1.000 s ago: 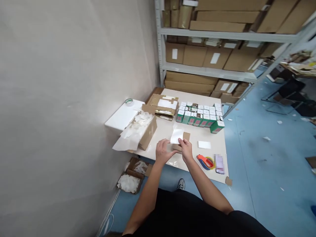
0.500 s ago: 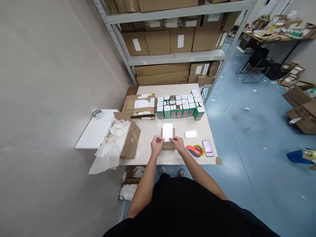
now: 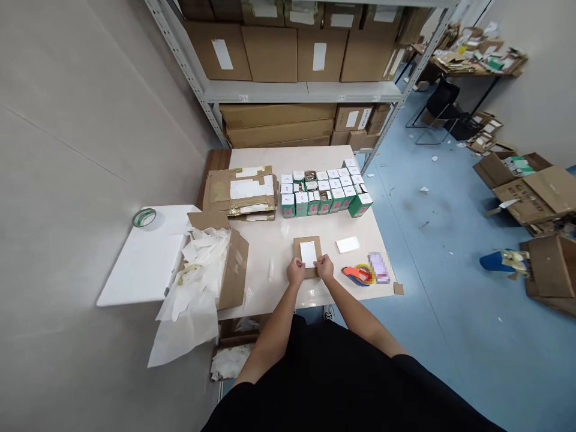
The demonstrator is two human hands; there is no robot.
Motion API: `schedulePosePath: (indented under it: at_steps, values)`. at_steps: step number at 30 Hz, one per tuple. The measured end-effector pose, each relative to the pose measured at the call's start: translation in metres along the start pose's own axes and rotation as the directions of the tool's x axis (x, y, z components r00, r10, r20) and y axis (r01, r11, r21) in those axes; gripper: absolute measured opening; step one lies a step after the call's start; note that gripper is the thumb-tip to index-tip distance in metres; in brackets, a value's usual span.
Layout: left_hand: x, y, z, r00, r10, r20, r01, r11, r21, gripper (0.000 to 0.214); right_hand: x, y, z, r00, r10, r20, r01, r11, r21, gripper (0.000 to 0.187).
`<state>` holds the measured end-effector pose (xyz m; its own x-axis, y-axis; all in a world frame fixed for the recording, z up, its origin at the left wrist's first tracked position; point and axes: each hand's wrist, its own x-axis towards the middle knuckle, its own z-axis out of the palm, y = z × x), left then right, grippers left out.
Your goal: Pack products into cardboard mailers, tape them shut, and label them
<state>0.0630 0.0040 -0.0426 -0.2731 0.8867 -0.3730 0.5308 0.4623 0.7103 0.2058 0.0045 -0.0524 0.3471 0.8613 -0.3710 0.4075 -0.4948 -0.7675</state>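
Pinched between fingertips at its two lower corners, a white label lies over a small brown cardboard box at a packing table, the person's left hand and right hand each grasping one side. From where I stand, the matching hold looks meant to keep the paper square to the box, neither hand pulling it askew. The box sits near the table's front edge, directly before the worker, presumably because both forearms reach it there without stretching. Supplies ring the spot, apparently for convenience: a second white slip lies to the right, with an orange-handled tool among blue and yellow rings just nearer the edge. Green-and-white cartons stand in close rows toward the back, likely grouped to leave working room in front, beside flattened cardboard. At left, an open carton spills crumpled white paper, and a tape roll rests on a white surface. The label itself is a plain upright rectangle, brighter than anything beneath it, with crisp edges; any print is too small to read. Brown board shows as a border above it and below, the box top appearing flat and unmarked.
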Motion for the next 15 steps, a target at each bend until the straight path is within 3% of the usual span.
schedulePosePath:
  at_steps: [5,10,15]
  values:
    - [0.008,-0.008,0.008,0.998,-0.015,0.056,0.01,0.996,0.085,0.007,0.002,0.002,0.009,0.999,0.045,-0.005,-0.045,0.992,-0.121,0.021]
    - [0.014,-0.001,0.006,0.994,-0.002,0.113,-0.029,0.962,0.273,0.002,0.007,-0.005,0.01,0.994,0.109,0.0,-0.104,0.943,-0.317,0.021]
    - [0.031,0.004,-0.007,0.972,0.019,0.235,-0.116,0.907,0.406,0.029,0.012,-0.005,0.001,0.985,0.171,-0.003,-0.156,0.893,-0.421,0.036]
